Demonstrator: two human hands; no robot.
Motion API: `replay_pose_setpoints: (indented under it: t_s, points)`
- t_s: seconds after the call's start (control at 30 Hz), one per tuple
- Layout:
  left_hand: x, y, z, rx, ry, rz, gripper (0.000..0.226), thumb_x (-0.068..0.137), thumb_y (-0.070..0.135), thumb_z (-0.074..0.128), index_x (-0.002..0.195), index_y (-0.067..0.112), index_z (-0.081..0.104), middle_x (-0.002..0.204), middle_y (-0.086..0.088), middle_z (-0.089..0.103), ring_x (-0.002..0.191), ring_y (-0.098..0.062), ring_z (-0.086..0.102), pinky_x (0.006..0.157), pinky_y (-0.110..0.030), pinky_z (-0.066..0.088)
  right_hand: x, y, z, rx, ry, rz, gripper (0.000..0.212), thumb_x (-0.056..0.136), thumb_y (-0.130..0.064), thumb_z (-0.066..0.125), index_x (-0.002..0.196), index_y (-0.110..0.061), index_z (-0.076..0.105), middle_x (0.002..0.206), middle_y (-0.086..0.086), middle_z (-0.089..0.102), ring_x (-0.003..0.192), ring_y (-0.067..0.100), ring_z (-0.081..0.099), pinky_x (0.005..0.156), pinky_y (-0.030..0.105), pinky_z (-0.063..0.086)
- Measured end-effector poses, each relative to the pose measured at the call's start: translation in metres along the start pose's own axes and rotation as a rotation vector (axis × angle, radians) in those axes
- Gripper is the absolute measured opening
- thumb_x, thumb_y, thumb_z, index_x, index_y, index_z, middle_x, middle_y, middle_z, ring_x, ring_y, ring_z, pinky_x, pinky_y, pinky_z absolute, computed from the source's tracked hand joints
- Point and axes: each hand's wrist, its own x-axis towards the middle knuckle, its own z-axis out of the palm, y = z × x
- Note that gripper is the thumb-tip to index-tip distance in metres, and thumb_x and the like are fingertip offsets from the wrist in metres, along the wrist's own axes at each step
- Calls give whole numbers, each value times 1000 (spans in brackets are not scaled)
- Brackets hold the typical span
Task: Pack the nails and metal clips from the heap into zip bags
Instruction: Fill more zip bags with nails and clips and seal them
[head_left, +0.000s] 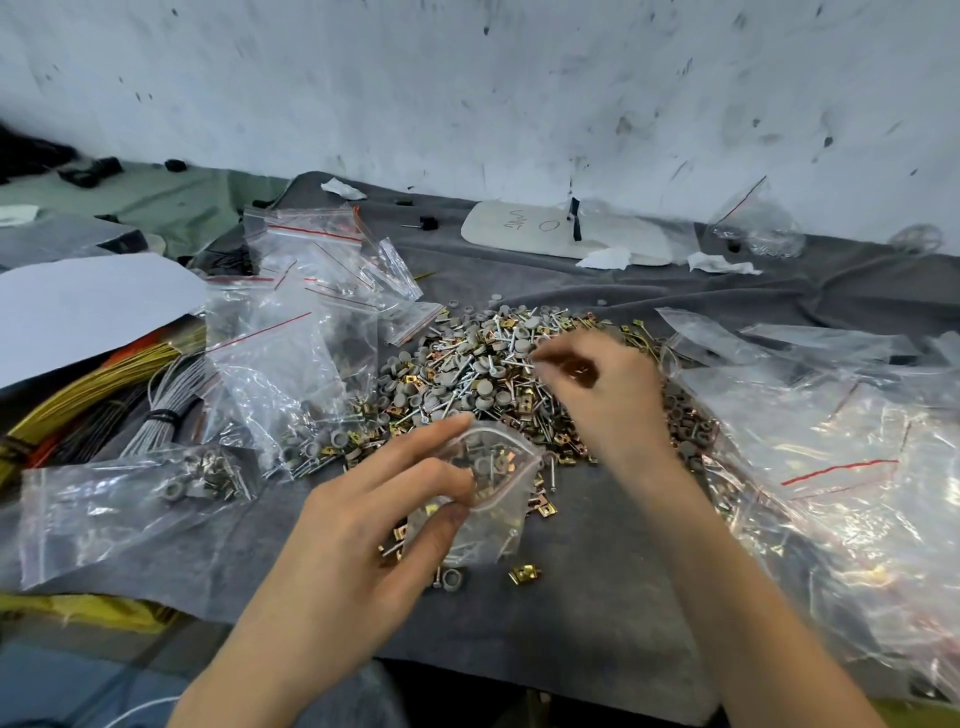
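Note:
A heap of nails, grey caps and brass metal clips (467, 364) covers the middle of the grey cloth. My left hand (374, 519) pinches the mouth of a small clear zip bag (493, 483) with a red seal line, holding it open just in front of the heap; a few caps and clips lie inside. My right hand (597, 384) is over the heap's right side, fingers curled, with small metal pieces held in its fingertips. A loose brass clip (524, 574) lies near the bag.
Empty zip bags (311, 270) are piled at the left, and a filled zip bag (130, 499) lies at the front left. More clear bags (831, 441) spread on the right. Bundled wires (104, 405) and white paper (78, 306) sit far left.

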Motion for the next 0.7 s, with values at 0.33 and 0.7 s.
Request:
replay_pose_setpoints:
  t_s: [0.33, 0.7]
  points:
    - [-10, -8, -13, -21, 18, -35, 13, 89, 27, 54, 86, 23, 65, 133, 12, 57, 119, 6, 54, 95, -11, 43, 16, 52, 71, -580, -117, -93, 22, 92, -18, 60, 113, -11, 61, 118, 5, 59, 117, 24, 45, 101, 35, 36]
    - [-12, -8, -12, -16, 5, -48, 15, 88, 28, 54, 86, 21, 67, 133, 10, 58, 119, 4, 55, 96, -14, 43, 14, 47, 51, -152, -68, 15, 9, 83, -15, 70, 78, -14, 62, 94, -5, 54, 85, 8, 50, 77, 14, 38]
